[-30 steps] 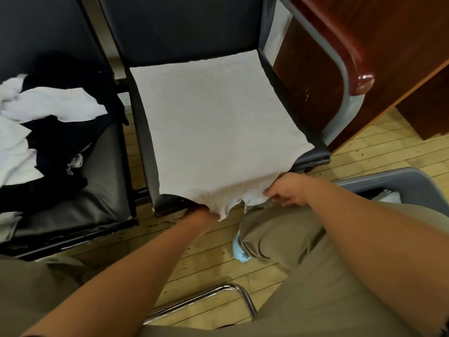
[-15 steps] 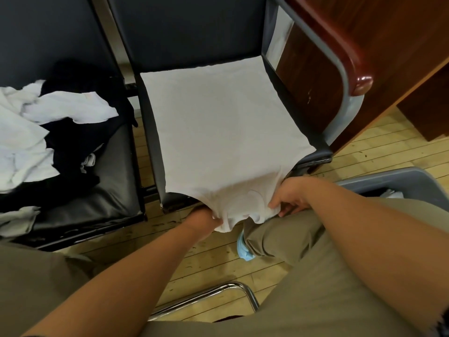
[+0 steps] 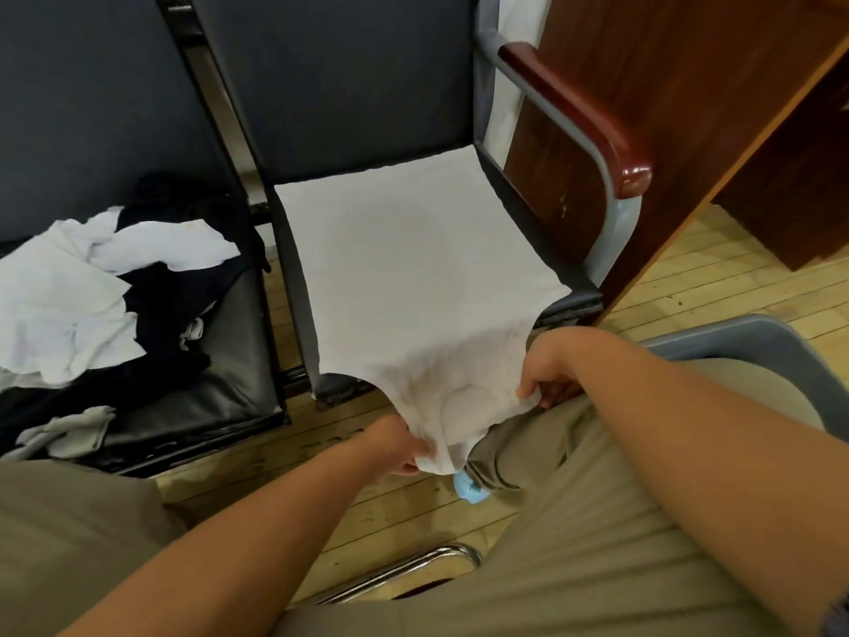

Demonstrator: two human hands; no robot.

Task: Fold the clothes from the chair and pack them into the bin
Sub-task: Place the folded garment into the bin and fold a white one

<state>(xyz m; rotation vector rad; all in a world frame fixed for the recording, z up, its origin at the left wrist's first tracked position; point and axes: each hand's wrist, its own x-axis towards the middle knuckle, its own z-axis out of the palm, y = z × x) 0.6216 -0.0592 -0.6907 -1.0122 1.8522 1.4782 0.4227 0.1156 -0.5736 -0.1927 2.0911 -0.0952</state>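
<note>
A white garment (image 3: 413, 268) lies flat across the seat of the dark chair (image 3: 574, 294) in front of me, its near end hanging off the front edge. My left hand (image 3: 397, 448) grips the lower left part of that hanging end. My right hand (image 3: 546, 365) pinches its right side. On the black chair (image 3: 197, 393) to the left sits a loose heap of white and black clothes (image 3: 92, 287). The grey bin (image 3: 758, 333) shows at the right behind my right arm, its inside hidden.
A dark wooden cabinet (image 3: 666, 85) stands close on the right of the chair with the wooden armrest (image 3: 579, 117). A chrome tube frame (image 3: 413, 567) crosses the plank floor between my knees. My khaki trouser legs fill the bottom of the view.
Both hands have pulled the garment's near end towards me, further off the seat. The hanging part has bunched between my hands.
</note>
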